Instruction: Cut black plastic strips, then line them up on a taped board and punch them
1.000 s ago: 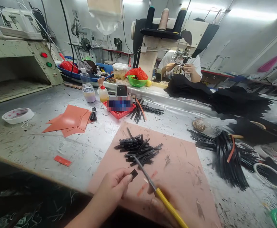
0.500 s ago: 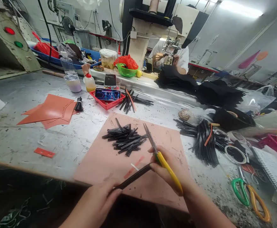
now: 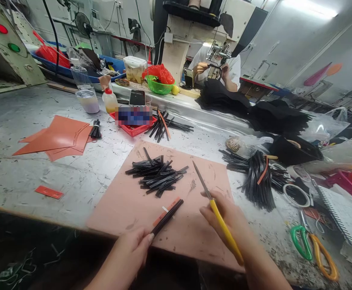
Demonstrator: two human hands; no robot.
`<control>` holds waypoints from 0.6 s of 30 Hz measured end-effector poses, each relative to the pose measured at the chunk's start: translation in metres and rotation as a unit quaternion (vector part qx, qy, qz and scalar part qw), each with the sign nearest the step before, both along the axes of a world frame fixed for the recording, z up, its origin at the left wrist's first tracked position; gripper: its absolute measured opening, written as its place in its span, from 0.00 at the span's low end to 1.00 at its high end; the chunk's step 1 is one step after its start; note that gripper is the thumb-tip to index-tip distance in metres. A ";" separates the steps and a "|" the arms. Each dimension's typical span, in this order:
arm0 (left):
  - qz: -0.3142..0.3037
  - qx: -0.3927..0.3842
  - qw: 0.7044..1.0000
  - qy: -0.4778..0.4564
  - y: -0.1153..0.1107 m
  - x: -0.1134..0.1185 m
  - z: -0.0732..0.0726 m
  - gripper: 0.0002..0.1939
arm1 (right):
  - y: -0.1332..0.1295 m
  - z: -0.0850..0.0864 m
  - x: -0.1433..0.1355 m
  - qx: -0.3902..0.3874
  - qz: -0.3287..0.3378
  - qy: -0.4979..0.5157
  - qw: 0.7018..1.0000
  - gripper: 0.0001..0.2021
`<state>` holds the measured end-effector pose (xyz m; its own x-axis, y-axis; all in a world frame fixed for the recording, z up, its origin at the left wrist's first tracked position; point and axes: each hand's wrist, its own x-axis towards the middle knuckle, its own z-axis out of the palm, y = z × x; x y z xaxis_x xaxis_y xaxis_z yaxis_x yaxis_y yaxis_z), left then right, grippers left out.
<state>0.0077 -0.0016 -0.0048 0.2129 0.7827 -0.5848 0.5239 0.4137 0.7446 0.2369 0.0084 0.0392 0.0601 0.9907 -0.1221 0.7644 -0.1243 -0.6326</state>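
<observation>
My left hand (image 3: 133, 245) is closed on one end of a thin bundle of black strips (image 3: 168, 215), whose other end points up and away over the pinkish mat (image 3: 112, 211). Beside the bundle, partly covered by it, lies an orange marked strip (image 3: 175, 202) with a small white piece across it. In my right hand (image 3: 226, 213) are yellow-handled scissors (image 3: 222, 225), blades together and pointing away from me, apart from the bundle. A loose pile of short black strips (image 3: 158, 174) rests on the mat beyond both hands.
Orange sheets (image 3: 55, 137) and a tied black bundle (image 3: 95, 129) lie left. Right are longer black strips (image 3: 259, 181), green-and-orange-handled scissors (image 3: 322, 255) and a spiral notebook (image 3: 345, 213). A red basket (image 3: 133, 131) stands behind the mat. Another person works at a sewing machine (image 3: 218, 52).
My right hand has let go of the strip bundle's far end and moved right with the scissors. My left hand still holds the bundle. The view has shifted slightly.
</observation>
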 end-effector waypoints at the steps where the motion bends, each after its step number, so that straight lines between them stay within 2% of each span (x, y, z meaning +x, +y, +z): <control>1: -0.002 0.000 1.000 0.003 0.000 -0.001 0.000 0.17 | -0.011 0.001 0.004 -0.004 0.009 0.034 0.999 0.21; 5: -0.004 -0.009 1.000 0.008 0.002 -0.001 -0.002 0.18 | -0.053 -0.006 0.012 -0.066 0.084 0.116 0.987 0.23; 10: 0.003 -0.010 1.000 0.002 0.002 0.000 -0.005 0.17 | -0.074 -0.035 0.004 -0.171 0.228 0.142 0.948 0.21; 14: -0.003 -0.003 1.000 0.001 0.001 0.000 -0.003 0.17 | -0.073 -0.053 -0.012 -0.215 0.255 0.134 0.933 0.22; 18: -0.001 0.003 1.000 -0.008 0.000 0.001 -0.003 0.17 | -0.073 -0.060 -0.022 -0.194 0.246 0.149 0.938 0.22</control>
